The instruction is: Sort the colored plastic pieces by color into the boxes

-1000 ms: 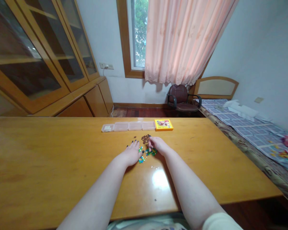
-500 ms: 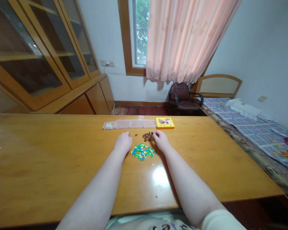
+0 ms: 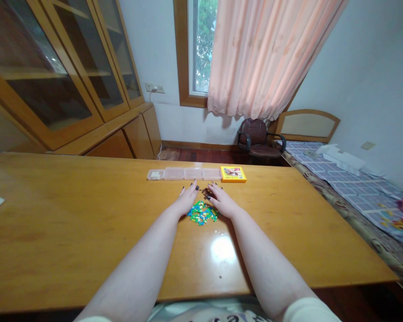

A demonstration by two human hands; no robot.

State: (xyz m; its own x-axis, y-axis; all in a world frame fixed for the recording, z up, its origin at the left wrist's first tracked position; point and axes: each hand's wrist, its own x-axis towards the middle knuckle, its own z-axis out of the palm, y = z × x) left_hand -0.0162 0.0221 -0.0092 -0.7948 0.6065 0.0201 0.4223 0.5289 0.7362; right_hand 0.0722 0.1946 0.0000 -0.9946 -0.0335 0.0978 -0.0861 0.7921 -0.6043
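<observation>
A small heap of brown toy bricks [image 3: 206, 193] lies on the table between my two hands. My right hand [image 3: 221, 201] rests over its right side with the fingers spread, covering some of the pieces. To the left of the heap, my left hand [image 3: 187, 200] is open, fingers stretched forward and thumb toward the brown bricks. Just nearer to me is a pile of green, blue, yellow and white bricks [image 3: 203, 213], its left edge close to my left wrist.
Behind the hands stands a row of clear plastic trays [image 3: 193, 174], with a yellow box [image 3: 233, 174] at its right end. The wooden table [image 3: 87, 214] spreads out on both sides. A bed [image 3: 342, 179] and an office chair [image 3: 258, 138] are beyond.
My left hand has moved right, toward the brown bricks, and its fingers have opened out. My right hand has gone from a pinch to spread fingers over the heap.
</observation>
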